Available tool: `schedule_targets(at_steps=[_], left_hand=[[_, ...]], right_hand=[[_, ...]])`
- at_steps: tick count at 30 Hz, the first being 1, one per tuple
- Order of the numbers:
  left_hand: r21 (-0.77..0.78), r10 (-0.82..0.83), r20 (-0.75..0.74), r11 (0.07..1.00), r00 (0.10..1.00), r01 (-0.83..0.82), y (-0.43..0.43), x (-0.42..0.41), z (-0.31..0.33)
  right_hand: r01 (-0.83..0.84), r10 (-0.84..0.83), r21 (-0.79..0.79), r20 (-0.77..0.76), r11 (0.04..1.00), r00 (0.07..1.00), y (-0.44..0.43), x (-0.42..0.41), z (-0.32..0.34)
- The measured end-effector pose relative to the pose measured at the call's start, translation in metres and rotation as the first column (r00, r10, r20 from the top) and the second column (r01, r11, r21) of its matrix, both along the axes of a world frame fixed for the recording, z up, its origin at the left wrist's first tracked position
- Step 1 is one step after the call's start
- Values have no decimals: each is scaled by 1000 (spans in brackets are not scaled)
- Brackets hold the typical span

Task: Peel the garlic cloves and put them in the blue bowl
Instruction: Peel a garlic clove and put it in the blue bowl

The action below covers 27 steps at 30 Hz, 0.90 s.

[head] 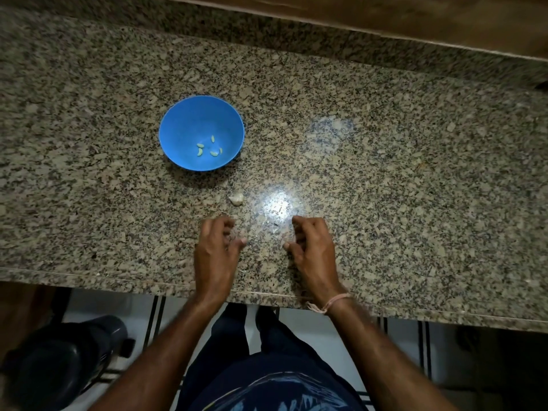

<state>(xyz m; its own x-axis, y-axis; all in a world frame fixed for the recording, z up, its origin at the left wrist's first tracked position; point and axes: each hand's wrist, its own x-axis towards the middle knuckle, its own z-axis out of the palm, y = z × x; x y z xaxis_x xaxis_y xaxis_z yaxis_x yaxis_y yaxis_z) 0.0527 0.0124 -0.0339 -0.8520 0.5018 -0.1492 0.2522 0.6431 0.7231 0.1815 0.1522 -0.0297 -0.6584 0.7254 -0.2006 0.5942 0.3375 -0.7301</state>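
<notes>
- Speckled brown-and-grey granite countertop [385,143] is running right across the room, polished slick, with lamp glare bouncing off it.
- Left hand [216,250] and right hand [312,247] are hovering near the front edge, apart, fingers loosely curled inward and thumbs pointing at each other, pinching nothing I can make out.
- Round, smooth blue plastic bowl [178,126] is sitting beyond the left hand, cradling a few small pale crescent-shaped peeled garlic cloves [200,152].
- One lumpy off-white garlic clove in its papery skin [236,199] is lying between bowl and hands, touching neither.
- Trouble I'm watching for: that clove skidding away on the glossy stone under a careless grab.
- What look like thin, see-through peel scraps [274,229] are blending into the speckle and could be riding into the bowl.
- That light-looking bowl could be sliding if a wrist clips it.
</notes>
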Motion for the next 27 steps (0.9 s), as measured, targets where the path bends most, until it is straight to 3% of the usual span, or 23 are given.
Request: schedule_targets(at_steps=[5,9,19,27], left_hand=[[15,-87,-27,996,996,88,20,5,-6],[-45,-119,-74,992,990,116,38,4,-5],[-67,-95,-93,994,991,89,59,5,-3],[-149,-163,-173,979,971,138,65,1,-3]], right_hand=[[-40,41,69,-14,997,999,-11,-23,0],[-36,35,-6,-73,999,997,-1,-41,4],[34,-52,-114,-155,993,987,8,2,2],[6,-20,-92,-151,996,988,17,0,-1]])
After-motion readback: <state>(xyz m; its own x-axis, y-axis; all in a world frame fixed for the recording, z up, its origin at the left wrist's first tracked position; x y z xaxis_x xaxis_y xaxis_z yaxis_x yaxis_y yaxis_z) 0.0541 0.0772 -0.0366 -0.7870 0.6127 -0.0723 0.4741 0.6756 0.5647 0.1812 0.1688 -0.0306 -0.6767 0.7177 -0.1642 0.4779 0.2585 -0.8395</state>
